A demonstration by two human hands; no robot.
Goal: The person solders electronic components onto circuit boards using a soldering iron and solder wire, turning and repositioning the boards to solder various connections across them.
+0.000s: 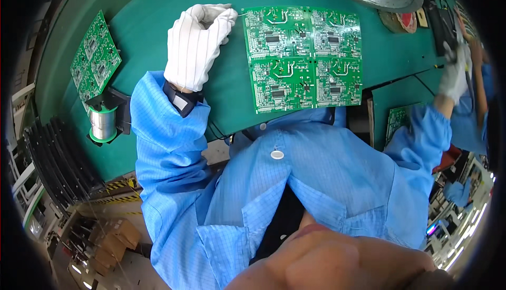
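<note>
Apparently pre-soldering, left hand [196, 41] pinched wire [242, 14] by circuit-board panel [307, 58], ten o'clock; right hand's [454, 76] grip looked unclear; next needed careful aim.

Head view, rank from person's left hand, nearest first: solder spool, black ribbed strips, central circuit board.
From the left hand:
1. Central circuit board, just right.
2. Solder spool, lower left.
3. Black ribbed strips, farther lower left.

"Where's the circuit board panel [304, 58]?"
"Upper centre of the frame, face up: green, four matching sections."
"And the thin wire [242, 14]?"
"Pale, its end by the panel's upper-left corner."
</note>
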